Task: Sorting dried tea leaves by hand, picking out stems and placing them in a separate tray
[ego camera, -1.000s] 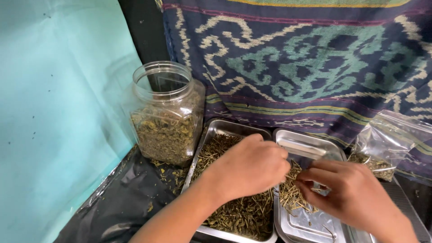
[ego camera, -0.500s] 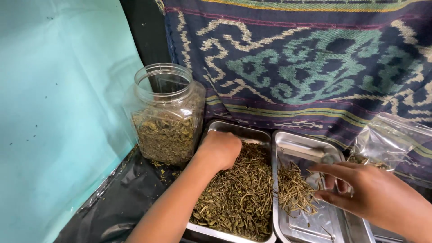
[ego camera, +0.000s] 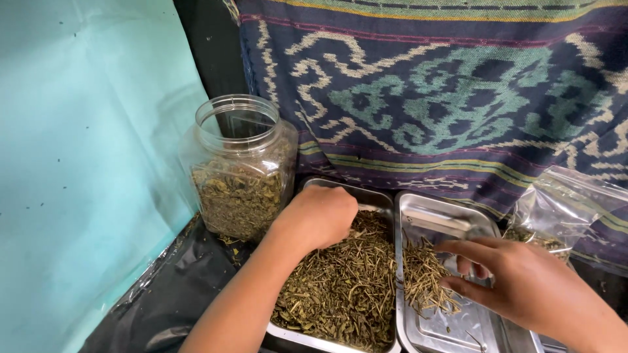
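My left hand rests with curled fingers in the far left corner of a steel tray filled with dried green leaves and thin stems; whether it grips any is hidden. My right hand hovers over a second steel tray to the right, fingers spread, fingertips close to a small pile of pale stems in it.
A clear plastic jar, lid off, half full of dried leaves, stands left of the trays. A clear plastic bag with some leaves lies at the right. Patterned woven cloth hangs behind, a turquoise sheet at left, black plastic underneath.
My left hand moved from the boundary between the trays back to the far left corner of the leaf tray. My right hand drew slightly right and opened over the stem pile.
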